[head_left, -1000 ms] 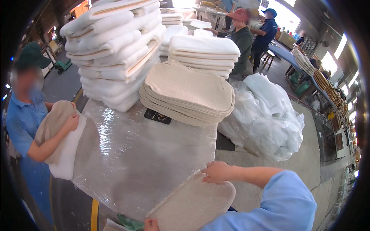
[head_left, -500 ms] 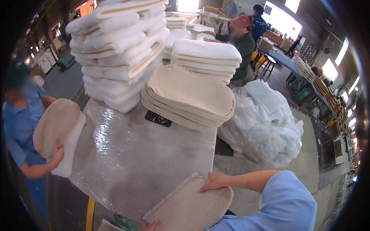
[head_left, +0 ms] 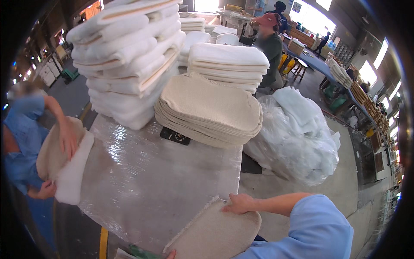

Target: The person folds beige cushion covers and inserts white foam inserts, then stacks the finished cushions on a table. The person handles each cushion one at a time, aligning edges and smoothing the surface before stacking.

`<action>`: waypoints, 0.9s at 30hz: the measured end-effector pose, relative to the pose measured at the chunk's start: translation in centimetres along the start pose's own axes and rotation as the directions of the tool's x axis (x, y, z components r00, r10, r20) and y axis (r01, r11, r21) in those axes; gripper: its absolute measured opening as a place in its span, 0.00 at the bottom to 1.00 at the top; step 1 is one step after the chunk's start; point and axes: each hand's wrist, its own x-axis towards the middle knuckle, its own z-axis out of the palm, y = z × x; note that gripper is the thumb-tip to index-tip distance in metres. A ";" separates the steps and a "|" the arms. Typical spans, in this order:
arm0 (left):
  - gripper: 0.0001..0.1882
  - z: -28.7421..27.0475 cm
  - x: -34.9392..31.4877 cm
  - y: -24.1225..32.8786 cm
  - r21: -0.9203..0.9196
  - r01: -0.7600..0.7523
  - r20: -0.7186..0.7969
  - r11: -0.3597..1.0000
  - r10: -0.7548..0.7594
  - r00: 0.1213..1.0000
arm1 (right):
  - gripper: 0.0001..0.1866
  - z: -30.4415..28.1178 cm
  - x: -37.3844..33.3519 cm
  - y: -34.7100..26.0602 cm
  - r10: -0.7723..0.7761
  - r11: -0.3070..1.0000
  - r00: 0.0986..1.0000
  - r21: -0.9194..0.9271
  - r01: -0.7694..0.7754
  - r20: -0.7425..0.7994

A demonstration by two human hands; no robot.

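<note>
A beige fabric cover (head_left: 217,231) with a rounded end and a frayed straight edge lies tilted at the near edge of the table. My right hand (head_left: 239,203) grips its far edge, thumb on top and the other fingers mostly hidden. At the lower rim, the tip of my left hand (head_left: 171,254) presses on the cover's near corner; the rest is out of sight. Beyond my hands, a neat stack of similar beige covers (head_left: 211,103) sits on the table. Something green (head_left: 142,251) lies beside my left hand, partly cut off.
The table (head_left: 159,181) is wrapped in clear plastic film. Tall folded white padding (head_left: 125,60) rises at its back left, with a lower white pile (head_left: 228,60) behind the covers. A plastic-wrapped white bundle (head_left: 297,138) stands right. At left, a co-worker (head_left: 26,125) handles a cover and padding.
My hands have barely moved on the cover. The co-worker at left leans in, and one arm now reaches across the beige cover and white padding. The person in the red cap has shifted slightly.
</note>
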 end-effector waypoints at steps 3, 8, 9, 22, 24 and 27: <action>0.51 0.5 0.2 -0.4 -0.064 -0.047 0.002 0.997 0.047 0.999 | 0.48 -2.1 0.0 -1.1 -0.096 0.995 0.994 -0.025 0.095 -0.061; 0.51 1.9 -0.2 -1.7 -0.219 -0.128 -0.005 0.967 0.130 0.992 | 0.42 -11.0 0.1 -11.7 -0.466 0.884 0.854 -0.169 0.437 -0.230; 0.51 2.1 -0.3 -2.3 -0.261 -0.142 0.000 0.955 0.147 0.989 | 0.41 -12.2 0.8 -13.9 -0.530 0.843 0.818 -0.242 0.480 -0.223; 0.50 8.1 -1.3 -5.2 0.075 -0.433 -0.123 0.898 0.440 0.890 | 0.49 -1.7 7.3 -14.8 -0.709 0.672 0.590 -0.624 0.398 -0.386; 0.50 8.1 -1.2 -5.5 0.150 -0.452 -0.113 0.879 0.470 0.876 | 0.51 0.0 6.1 -14.7 -0.746 0.618 0.584 -0.660 0.427 -0.321; 0.46 9.2 -2.2 -4.5 -0.050 -0.490 -0.149 0.870 0.479 0.865 | 0.52 4.1 4.1 -14.8 -0.812 0.523 0.547 -0.673 0.523 -0.206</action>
